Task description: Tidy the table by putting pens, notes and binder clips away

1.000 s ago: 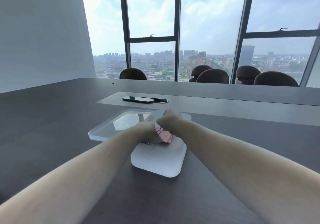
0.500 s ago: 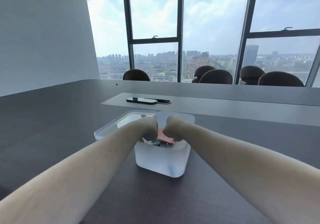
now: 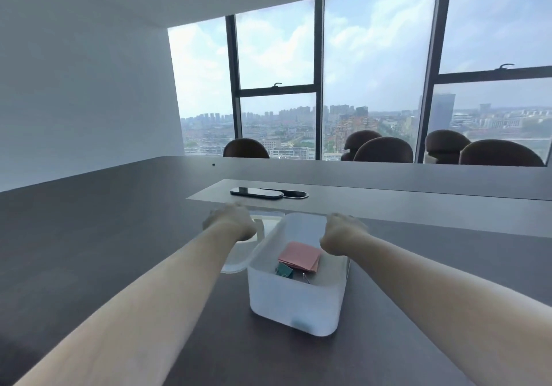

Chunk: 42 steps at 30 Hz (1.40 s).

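The fingers of both hands point away from the camera and are hidden behind the knuckles, so whether they are spread, curled or gripping anything cannot be told; the left hand (image 3: 230, 221) sits over the clear flat plastic lid (image 3: 239, 258) lying on the dark grey table (image 3: 89, 236), and the right hand (image 3: 343, 230) is at the far right rim of the frosted translucent plastic box (image 3: 295, 305); the box stands between the two wrists, nearer the camera than the knuckles; inside it, just below the right hand, lies a stack of pink square paper notes (image 3: 299, 255), with a teal metal binder clip (image 3: 283, 270) touching the stack's near-left edge; beyond both hands a black phone (image 3: 257, 193) lies flat on the table's lighter grey centre strip.
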Motion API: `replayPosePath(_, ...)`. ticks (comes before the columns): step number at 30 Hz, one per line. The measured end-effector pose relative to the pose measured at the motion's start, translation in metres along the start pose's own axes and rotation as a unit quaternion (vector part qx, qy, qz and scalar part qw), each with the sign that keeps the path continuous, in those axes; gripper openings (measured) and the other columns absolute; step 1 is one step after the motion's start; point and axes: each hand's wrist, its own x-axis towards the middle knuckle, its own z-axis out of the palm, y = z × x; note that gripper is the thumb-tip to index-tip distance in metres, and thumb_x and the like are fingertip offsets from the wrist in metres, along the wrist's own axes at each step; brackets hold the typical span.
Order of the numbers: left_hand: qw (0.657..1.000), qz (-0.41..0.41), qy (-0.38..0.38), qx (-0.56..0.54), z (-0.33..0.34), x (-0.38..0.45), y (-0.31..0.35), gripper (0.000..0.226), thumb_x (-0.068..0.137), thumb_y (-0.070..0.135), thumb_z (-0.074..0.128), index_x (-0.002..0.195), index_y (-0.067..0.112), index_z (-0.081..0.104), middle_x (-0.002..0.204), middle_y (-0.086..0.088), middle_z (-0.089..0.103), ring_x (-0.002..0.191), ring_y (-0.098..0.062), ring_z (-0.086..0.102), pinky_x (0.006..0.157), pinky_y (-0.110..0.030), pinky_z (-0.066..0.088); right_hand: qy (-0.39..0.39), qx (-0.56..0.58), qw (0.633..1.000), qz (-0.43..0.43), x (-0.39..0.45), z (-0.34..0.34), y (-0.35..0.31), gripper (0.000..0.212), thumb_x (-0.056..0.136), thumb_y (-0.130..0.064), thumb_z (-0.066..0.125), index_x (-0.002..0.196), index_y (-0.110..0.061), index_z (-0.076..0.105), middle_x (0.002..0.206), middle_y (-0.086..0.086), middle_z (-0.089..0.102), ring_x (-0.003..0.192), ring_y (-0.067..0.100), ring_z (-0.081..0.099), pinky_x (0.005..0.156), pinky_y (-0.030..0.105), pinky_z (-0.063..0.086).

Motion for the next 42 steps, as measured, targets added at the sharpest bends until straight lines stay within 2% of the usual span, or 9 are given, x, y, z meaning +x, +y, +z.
replayPosePath(6, 0.987, -0.135, -0.087, -0.010, 0.019, 0.024, -0.044, 0.077, 0.089, 0.057, 0.029, 0.152, 0.016, 0.013, 0.157, -0.012, 0.026, 0.142, -0.036, 0.029, 0.113, -0.050, 0.029, -0.018, 0.016, 0.999, 0.028, 0.007, 0.002, 0.006, 0.047, 0.086, -0.007, 0.043, 0.132, -0.003, 0.036, 0.134, 0.017, 0.048, 0.119, 0.031, 0.051, 0.089, 0.037, 0.051)
replayPosePath(10, 0.981, -0.169, -0.088, -0.041, 0.024, 0.030, -0.056, 0.061, 0.095, 0.041, 0.030, 0.147, 0.011, 0.031, 0.154, -0.010, 0.035, 0.140, -0.031, 0.035, 0.112, -0.042, 0.030, 0.006, 0.060, 0.997, 0.057, 0.014, 0.009, 0.011, 0.043, 0.088, -0.007, 0.042, 0.129, -0.002, 0.031, 0.132, 0.025, 0.038, 0.115, 0.039, 0.052, 0.090, 0.042, 0.054)
replayPosePath(15, 0.982, -0.168, 0.068, -0.050, -0.005, 0.026, -0.054, 0.046, 0.091, 0.029, 0.040, 0.130, 0.009, 0.054, 0.140, -0.013, 0.053, 0.128, -0.033, 0.050, 0.102, -0.040, 0.038, 0.048, 0.156, 0.984, 0.067, 0.016, 0.004, 0.023, 0.020, 0.090, -0.009, 0.041, 0.106, 0.001, 0.047, 0.118, 0.025, 0.055, 0.097, 0.041, 0.064, 0.061, 0.034, 0.051)
replayPosePath(18, 0.979, -0.142, 0.138, -0.057, -0.032, 0.023, -0.045, 0.041, 0.090, 0.026, 0.044, 0.121, 0.006, 0.059, 0.128, -0.015, 0.060, 0.118, -0.034, 0.057, 0.096, -0.039, 0.043, 0.022, 0.192, 0.979, 0.066, 0.012, 0.000, 0.031, 0.027, 0.087, 0.001, 0.037, 0.062, -0.006, 0.046, 0.070, 0.018, 0.061, 0.085, 0.040, 0.070, 0.044, 0.025, 0.041)
replayPosePath(22, 0.971, -0.085, 0.215, -0.058, -0.067, 0.005, -0.023, 0.025, 0.088, 0.021, 0.049, 0.101, 0.006, 0.065, 0.100, -0.012, 0.065, 0.093, -0.032, 0.060, 0.077, -0.033, 0.042, -0.003, 0.198, 0.979, 0.046, 0.002, -0.006, 0.036, 0.031, 0.084, 0.006, 0.034, 0.057, -0.005, 0.045, 0.051, 0.014, 0.053, 0.045, 0.028, 0.059, 0.044, 0.023, 0.044)
replayPosePath(25, 0.965, -0.038, 0.244, -0.084, -0.087, -0.014, 0.003, 0.021, 0.084, 0.022, 0.053, 0.095, 0.010, 0.067, 0.090, -0.006, 0.064, 0.079, -0.028, 0.052, 0.070, -0.031, 0.039, -0.003, 0.176, 0.984, 0.041, -0.005, -0.011, 0.041, 0.033, 0.087, 0.004, 0.036, 0.057, -0.008, 0.044, 0.050, 0.009, 0.053, 0.040, 0.019, 0.054, 0.041, 0.019, 0.042)
replayPosePath(31, 0.978, 0.014, 0.189, -0.086, -0.105, -0.044, 0.049, 0.013, 0.080, 0.017, 0.053, 0.090, 0.011, 0.059, 0.070, 0.000, 0.051, 0.077, -0.025, 0.053, 0.066, -0.030, 0.039, 0.027, 0.151, 0.988, 0.010, -0.017, -0.025, 0.044, 0.030, 0.089, 0.000, 0.039, 0.061, -0.009, 0.042, 0.074, 0.018, 0.065, 0.057, 0.025, 0.068, 0.043, 0.024, 0.047)
replayPosePath(35, 0.986, 0.044, 0.126, -0.100, -0.107, -0.060, 0.072, 0.017, 0.080, 0.019, 0.054, 0.094, 0.011, 0.059, 0.072, 0.000, 0.054, 0.076, -0.022, 0.056, 0.065, -0.029, 0.040, 0.036, 0.140, 0.989, -0.004, -0.023, -0.035, 0.048, 0.031, 0.093, -0.005, 0.038, 0.062, -0.010, 0.043, 0.067, 0.013, 0.058, 0.039, 0.019, 0.056, 0.041, 0.021, 0.046)
replayPosePath(42, 0.988, 0.115, -0.032, -0.099, -0.066, -0.082, 0.120, 0.031, 0.078, 0.025, 0.066, 0.104, 0.010, 0.055, 0.081, -0.005, 0.057, 0.081, -0.025, 0.058, 0.077, -0.032, 0.051, 0.037, 0.109, 0.993, -0.013, -0.030, -0.040, 0.063, 0.030, 0.093, -0.007, 0.041, 0.064, -0.008, 0.046, 0.079, 0.018, 0.060, 0.038, 0.019, 0.055, 0.045, 0.024, 0.051)
